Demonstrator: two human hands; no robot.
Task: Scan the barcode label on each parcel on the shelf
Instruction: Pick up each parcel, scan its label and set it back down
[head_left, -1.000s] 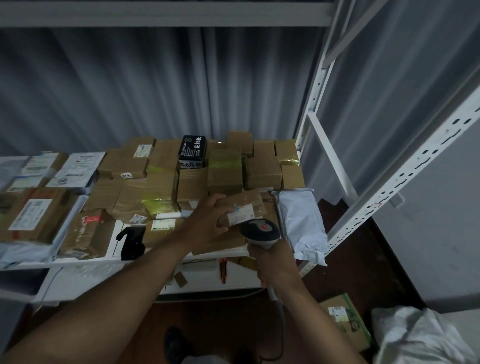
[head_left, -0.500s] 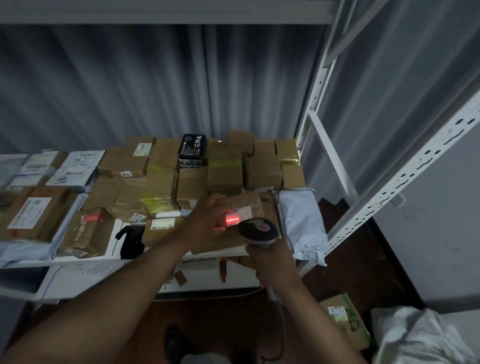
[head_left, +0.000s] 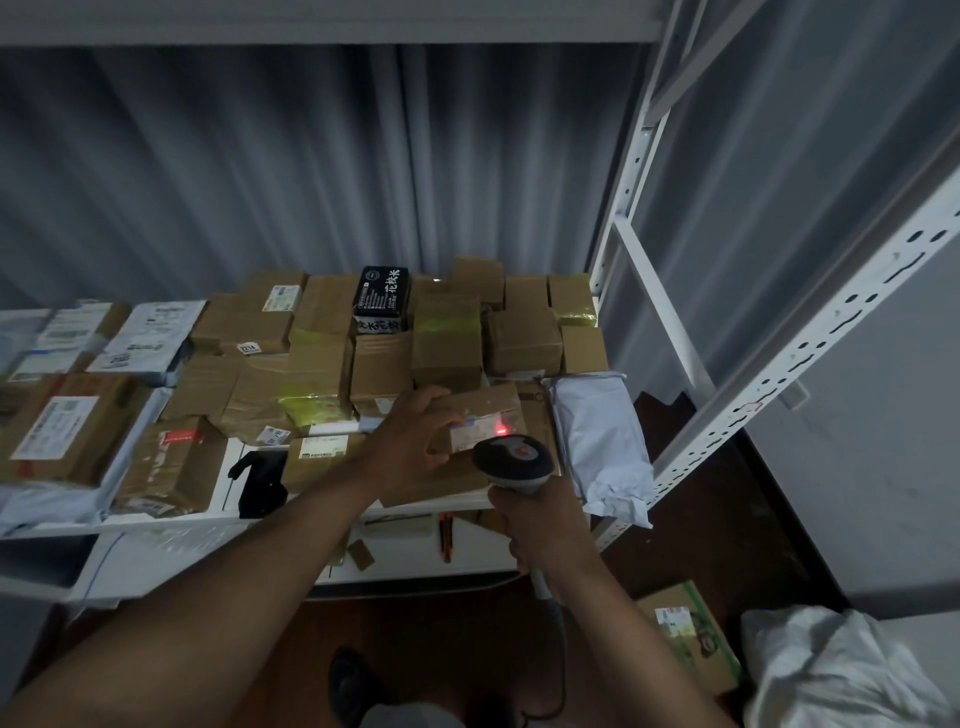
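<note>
Head view: parcel beside scanner, shelf edge.

1. I see a grey pleated curtain hanging across the whole back.
2. A white perforated metal upright of the rack slants across my right side.
3. Dark reddish-brown floor shows below.
4. A plain grey wall stands right.
5. The light is dim and bluish.
</note>
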